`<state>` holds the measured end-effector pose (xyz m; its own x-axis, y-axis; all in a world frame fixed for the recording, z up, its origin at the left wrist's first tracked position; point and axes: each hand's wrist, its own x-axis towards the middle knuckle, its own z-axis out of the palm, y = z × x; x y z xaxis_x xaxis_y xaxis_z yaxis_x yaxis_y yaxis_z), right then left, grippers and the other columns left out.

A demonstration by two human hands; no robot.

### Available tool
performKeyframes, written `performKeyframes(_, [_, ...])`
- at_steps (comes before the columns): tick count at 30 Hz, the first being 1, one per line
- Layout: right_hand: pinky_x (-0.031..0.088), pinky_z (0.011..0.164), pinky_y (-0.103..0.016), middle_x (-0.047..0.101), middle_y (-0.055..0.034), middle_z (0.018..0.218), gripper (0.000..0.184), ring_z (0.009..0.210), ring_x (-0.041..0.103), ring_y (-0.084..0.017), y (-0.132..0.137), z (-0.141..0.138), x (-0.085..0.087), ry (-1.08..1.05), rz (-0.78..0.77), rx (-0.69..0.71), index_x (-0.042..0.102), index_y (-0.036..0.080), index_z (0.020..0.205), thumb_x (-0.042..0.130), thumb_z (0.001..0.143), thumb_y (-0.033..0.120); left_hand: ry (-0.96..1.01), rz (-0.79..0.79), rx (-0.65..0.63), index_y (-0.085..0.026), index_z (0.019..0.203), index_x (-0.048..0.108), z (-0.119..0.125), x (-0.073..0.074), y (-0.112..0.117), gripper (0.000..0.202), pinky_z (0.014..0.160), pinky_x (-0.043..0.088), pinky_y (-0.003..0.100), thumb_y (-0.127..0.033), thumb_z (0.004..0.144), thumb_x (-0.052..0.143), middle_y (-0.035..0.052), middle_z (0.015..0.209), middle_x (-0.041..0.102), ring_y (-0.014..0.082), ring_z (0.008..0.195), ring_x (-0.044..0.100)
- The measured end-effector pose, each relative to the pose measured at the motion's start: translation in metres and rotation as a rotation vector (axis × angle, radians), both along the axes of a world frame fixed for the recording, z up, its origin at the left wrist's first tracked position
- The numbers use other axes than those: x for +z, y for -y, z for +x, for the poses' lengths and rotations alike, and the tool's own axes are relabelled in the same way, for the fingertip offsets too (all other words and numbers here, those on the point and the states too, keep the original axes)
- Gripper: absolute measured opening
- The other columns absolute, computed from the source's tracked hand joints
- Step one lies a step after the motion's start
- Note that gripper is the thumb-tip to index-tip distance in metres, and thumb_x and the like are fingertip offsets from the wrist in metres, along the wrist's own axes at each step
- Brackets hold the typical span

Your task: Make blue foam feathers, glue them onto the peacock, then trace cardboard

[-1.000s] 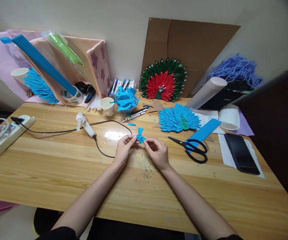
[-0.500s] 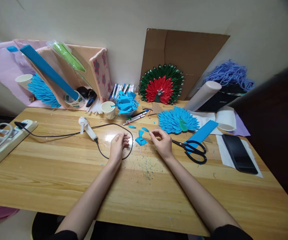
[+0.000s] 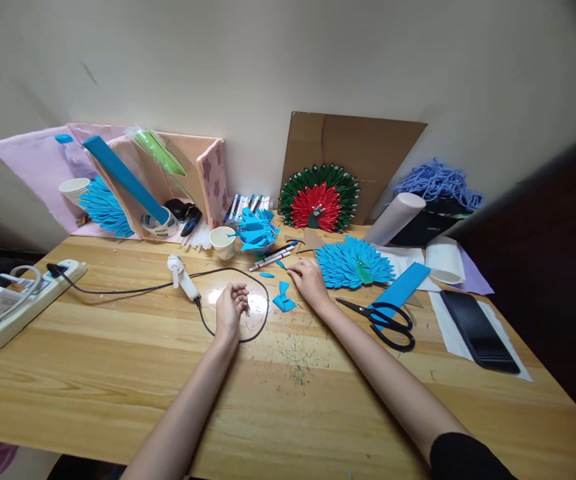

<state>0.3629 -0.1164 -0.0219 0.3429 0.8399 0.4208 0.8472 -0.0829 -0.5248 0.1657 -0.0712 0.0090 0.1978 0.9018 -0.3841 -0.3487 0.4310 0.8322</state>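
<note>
My right hand (image 3: 310,281) pinches the tip of a small blue petal (image 3: 281,265) between thumb and fingers, just above the wooden table. Another blue petal (image 3: 267,275) lies just left of it. Several folded blue strip pieces (image 3: 283,298) rest between my hands. My left hand (image 3: 230,311) hovers or rests inside the loop of a black cord, its fingers loosely curled, apart and holding nothing. Close to my right wrist are black-handled scissors (image 3: 385,320), partly over a blue strip (image 3: 404,288). A blue layered peacock (image 3: 351,262) with a green body sits behind my right hand.
A white glue gun (image 3: 182,278) stands left, corded to a power strip (image 3: 33,303). At the back are a paper cup (image 3: 223,243), a bowl of blue pieces (image 3: 257,231), markers (image 3: 271,260) and a red-green peacock (image 3: 318,200) against cardboard (image 3: 363,150). A phone (image 3: 478,330) lies right.
My right hand has moved left and away from me with the petal, nearer the other loose petal. My left hand has barely moved. The view has tilted up.
</note>
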Motion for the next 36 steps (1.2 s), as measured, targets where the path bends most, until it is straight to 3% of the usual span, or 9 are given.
performKeyframes(8, [0.034,0.07,-0.034,0.064,-0.0064,0.078,0.011,0.083,0.051,-0.024,0.009,0.005,0.008,0.083,-0.06,-0.014,0.063,0.021,0.07,0.06,0.08,0.023,-0.009,0.026,-0.046,-0.01,0.068,0.057,0.001,-0.002,0.003,0.029,0.042,0.037,0.018,-0.039,0.071,0.054,0.0013,0.057,0.055,0.0076,0.045,0.049])
performKeyframes(20, [0.035,0.063,-0.03,0.06,-0.0028,0.064,0.022,0.067,0.05,-0.02,0.006,0.014,0.013,-0.051,-0.055,-0.025,0.054,0.02,0.059,0.068,0.072,0.03,-0.024,0.043,-0.059,-0.01,0.068,0.057,0.001,-0.005,0.001,0.029,0.041,0.037,0.018,-0.038,0.072,0.053,0.0015,0.056,0.055,0.0073,0.044,0.049])
performKeyframes(28, [0.043,0.065,-0.027,0.065,-0.0025,0.074,0.015,0.074,0.057,-0.017,0.017,0.001,0.023,-0.236,0.026,0.052,0.061,0.019,0.069,0.064,0.075,0.032,-0.055,0.125,-0.115,-0.01,0.07,0.061,0.003,-0.005,0.008,0.031,0.041,0.037,0.019,-0.041,0.071,0.057,0.0019,0.058,0.057,0.0082,0.045,0.049])
performKeyframes(33, [0.047,0.065,-0.027,0.066,-0.003,0.075,0.016,0.069,0.059,-0.016,0.025,-0.017,0.026,-0.55,0.085,0.217,0.061,0.018,0.069,0.067,0.073,0.033,-0.149,0.268,-0.316,-0.009,0.082,0.067,0.013,-0.003,0.012,0.039,0.047,0.04,0.019,-0.046,0.067,0.064,0.0029,0.064,0.061,0.0089,0.051,0.052])
performKeyframes(36, [0.047,0.067,-0.029,0.066,-0.0038,0.074,0.015,0.072,0.06,-0.017,0.029,-0.024,0.028,-0.639,0.088,0.296,0.062,0.018,0.068,0.068,0.071,0.031,-0.187,0.282,-0.368,-0.009,0.076,0.066,0.018,-0.001,0.01,0.042,0.048,0.041,0.02,-0.05,0.064,0.066,0.0038,0.064,0.062,0.0084,0.05,0.051])
